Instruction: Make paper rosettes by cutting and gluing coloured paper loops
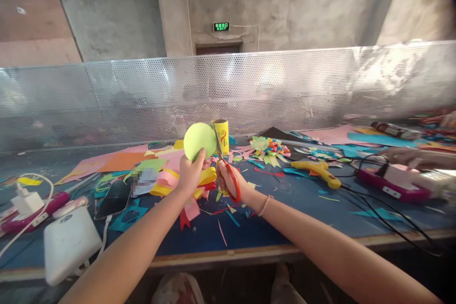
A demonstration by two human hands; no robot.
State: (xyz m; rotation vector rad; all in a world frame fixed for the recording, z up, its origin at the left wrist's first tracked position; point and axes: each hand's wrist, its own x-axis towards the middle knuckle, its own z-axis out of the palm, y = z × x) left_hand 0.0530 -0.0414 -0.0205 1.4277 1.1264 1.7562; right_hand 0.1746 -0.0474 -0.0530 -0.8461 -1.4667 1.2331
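Note:
My left hand (192,171) pinches the lower edge of a round light-green paper disc (199,140), thumb on its face. My right hand (228,178) is closed around the red-handled scissors (234,186). Their blades point upward beside the disc's right edge; whether they touch it I cannot tell. Behind them stands a yellow cylinder (222,137) with printed lettering. Below my left hand lies a loop of pink and yellow paper strips (167,178), with red tails partly hidden by the hand.
A yellow glue gun (318,171) lies to the right, its cord running toward a magenta power strip (395,187). A multicoloured paper rosette (269,147) rests behind. On the left are a phone (113,198) and a white power bank (71,244). A perforated metal panel (149,99) borders the table.

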